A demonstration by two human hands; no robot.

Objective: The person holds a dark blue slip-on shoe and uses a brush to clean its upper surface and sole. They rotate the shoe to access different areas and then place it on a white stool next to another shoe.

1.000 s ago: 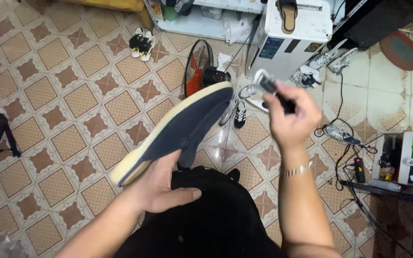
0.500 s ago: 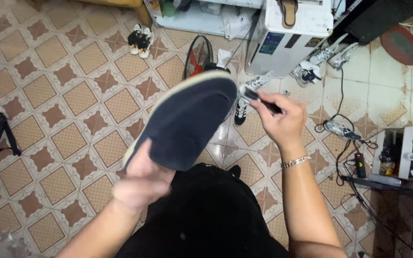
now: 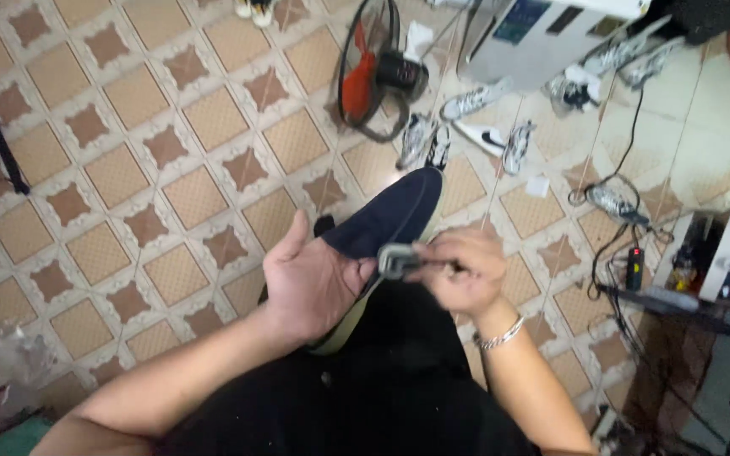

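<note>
Now | L hand (image 3: 310,283) grips navy shoe (image 3: 390,215), toe up-right | R hand (image 3: 462,270) pinches small brush (image 3: 397,260)

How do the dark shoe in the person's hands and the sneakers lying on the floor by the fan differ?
The dark shoe is plain navy with a pale sole edge; the floor sneakers are light grey and white with dark markings. The dark shoe is held over the lap by the left hand while the right hand holds a small brush against it; the sneakers lie scattered and untouched. All are footwear.
</note>
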